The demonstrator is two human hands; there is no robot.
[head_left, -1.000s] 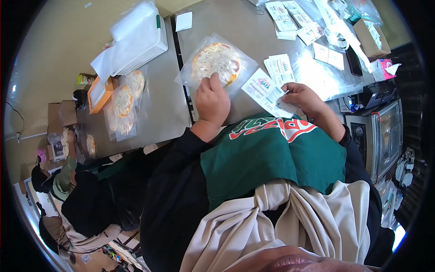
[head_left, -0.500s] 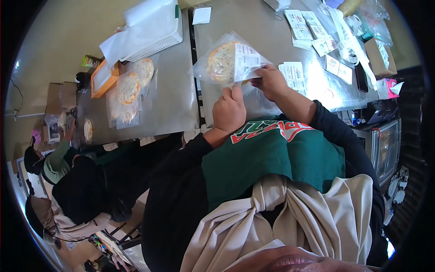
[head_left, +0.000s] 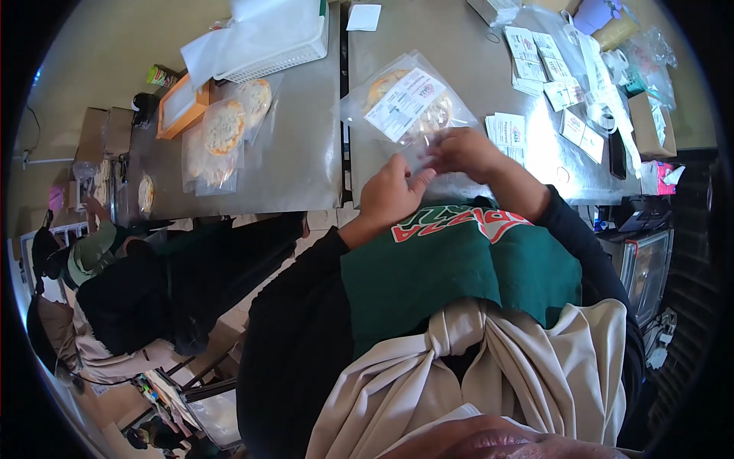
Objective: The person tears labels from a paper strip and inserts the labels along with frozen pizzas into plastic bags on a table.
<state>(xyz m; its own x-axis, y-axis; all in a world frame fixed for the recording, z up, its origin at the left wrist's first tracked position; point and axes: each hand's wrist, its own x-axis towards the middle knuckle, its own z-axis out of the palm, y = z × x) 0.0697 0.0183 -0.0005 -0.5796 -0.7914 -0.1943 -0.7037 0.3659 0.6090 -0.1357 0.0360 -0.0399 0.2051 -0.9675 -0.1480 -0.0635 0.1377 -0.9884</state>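
A bagged pizza (head_left: 382,88) lies on the metal table in front of me, with a printed label (head_left: 405,103) tilted across it inside the clear plastic. My left hand (head_left: 391,195) is at the near edge of the bag, thumb and fingers pinched near its lower corner. On the right, my right hand (head_left: 468,153) has its fingers curled on the bag's near right part. What exactly the fingertips grip is partly hidden. Stacks of printed labels (head_left: 506,131) are to the right of the bag.
More bagged pizzas (head_left: 224,128), an orange box (head_left: 182,107) and a white basket (head_left: 287,61) are on the left table (head_left: 298,153). Tape rolls, a phone (head_left: 616,153) and a cardboard box (head_left: 651,126) are at right. Other people stand at far left.
The label has turned from upright at the bag's right side to slanting across the pizza. Both hands have shifted slightly, and the whole table view has moved a little to the right.
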